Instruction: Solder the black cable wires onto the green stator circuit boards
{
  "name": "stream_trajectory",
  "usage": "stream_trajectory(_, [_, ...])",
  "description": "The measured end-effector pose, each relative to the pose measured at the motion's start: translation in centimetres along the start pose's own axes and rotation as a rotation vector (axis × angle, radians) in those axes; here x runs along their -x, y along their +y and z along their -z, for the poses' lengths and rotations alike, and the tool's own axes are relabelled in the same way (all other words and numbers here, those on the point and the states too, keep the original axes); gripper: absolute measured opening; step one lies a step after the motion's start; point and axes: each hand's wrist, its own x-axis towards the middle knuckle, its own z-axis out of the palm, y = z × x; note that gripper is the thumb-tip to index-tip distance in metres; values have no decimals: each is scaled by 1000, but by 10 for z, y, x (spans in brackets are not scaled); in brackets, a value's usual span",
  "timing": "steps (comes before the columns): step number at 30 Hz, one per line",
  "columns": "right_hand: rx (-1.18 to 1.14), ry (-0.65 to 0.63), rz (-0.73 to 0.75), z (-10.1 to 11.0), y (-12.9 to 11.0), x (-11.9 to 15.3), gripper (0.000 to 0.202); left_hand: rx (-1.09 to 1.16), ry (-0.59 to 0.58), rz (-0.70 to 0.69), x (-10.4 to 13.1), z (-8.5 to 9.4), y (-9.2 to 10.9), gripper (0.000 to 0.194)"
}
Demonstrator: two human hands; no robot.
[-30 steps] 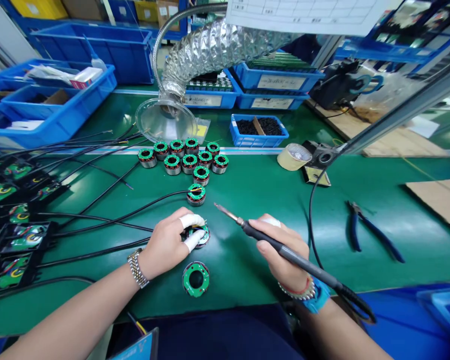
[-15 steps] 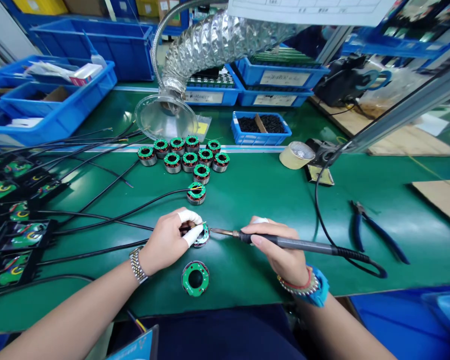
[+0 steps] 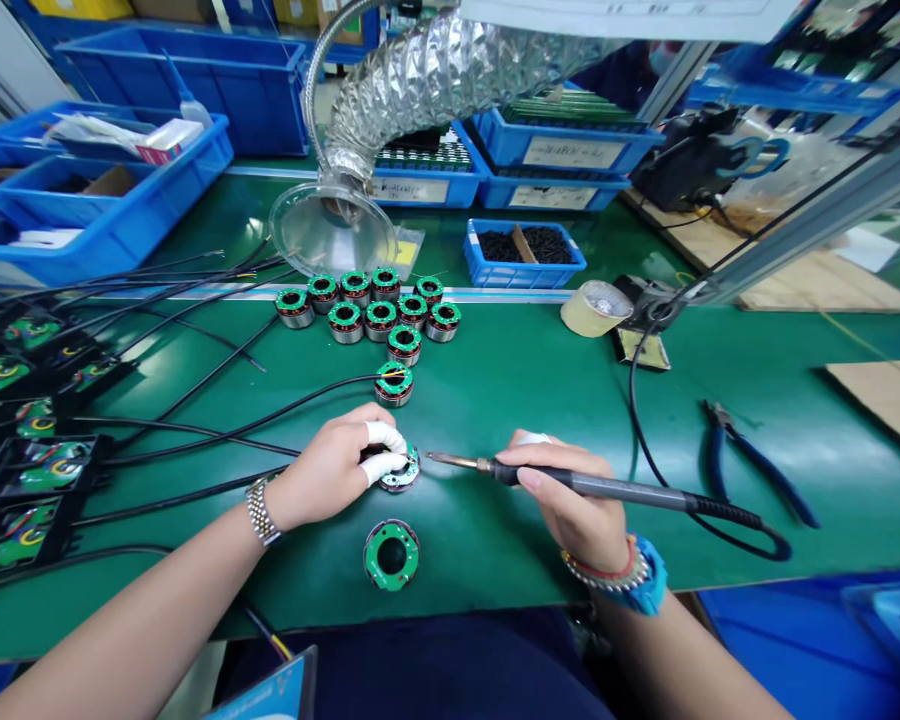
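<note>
My left hand [image 3: 337, 468], with white covers on thumb and forefinger, is closed in a pinch over a motor stator [image 3: 400, 478] topped by a round circuit board. A black cable [image 3: 255, 480] runs from the left into this hand; its wire end is mostly hidden by the fingers. My right hand [image 3: 574, 490] grips a soldering iron [image 3: 592, 485] like a pen. The iron's tip points left, a short gap from the stator's right edge. Nearer me lies another stator [image 3: 391, 555], green board up. Behind my left hand stands a stator [image 3: 394, 384] with a cable's wires on it.
Several stators [image 3: 381, 318] stand in a group farther back, below a fume hood [image 3: 334, 228]. Cabled black housings [image 3: 52, 465] crowd the left. To the right are cutting pliers [image 3: 754, 465], a solder roll [image 3: 596, 306] and a sponge tray [image 3: 643, 350]. Blue bins [image 3: 525, 262] line the back.
My right hand has drawn the soldering iron slightly right, its tip now off the stator. The fingers of my left hand have shifted a little on the stator.
</note>
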Motion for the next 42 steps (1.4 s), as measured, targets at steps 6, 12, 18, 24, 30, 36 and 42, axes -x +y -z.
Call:
stream_trajectory(6, [7, -56, 10, -3, -4, 0, 17, -93, -88, -39, -3, 6, 3, 11])
stream_trajectory(12, [33, -95, 32, -6, -4, 0, 19, -163, -88, -9, 3, 1, 3, 12])
stream_trajectory(18, [90, -121, 47, -6, -5, 1, 17, -202, -98, 19, 5, -2, 5, 10])
stream_trajectory(24, [149, -162, 99, -6, -12, -3, 19, -205, -94, 40, 4, -1, 8, 11])
stream_trajectory(30, [183, -144, 167, -10, -17, -3, 21, -199, -90, 45, 4, -2, 8, 11])
stream_trajectory(36, [230, -149, 206, -10, -23, -3, 20, -208, -85, 35, 5, -2, 8, 12])
stream_trajectory(42, [211, 5, 208, -3, -20, 5, 22, -219, -95, 33, 5, -2, 7, 11])
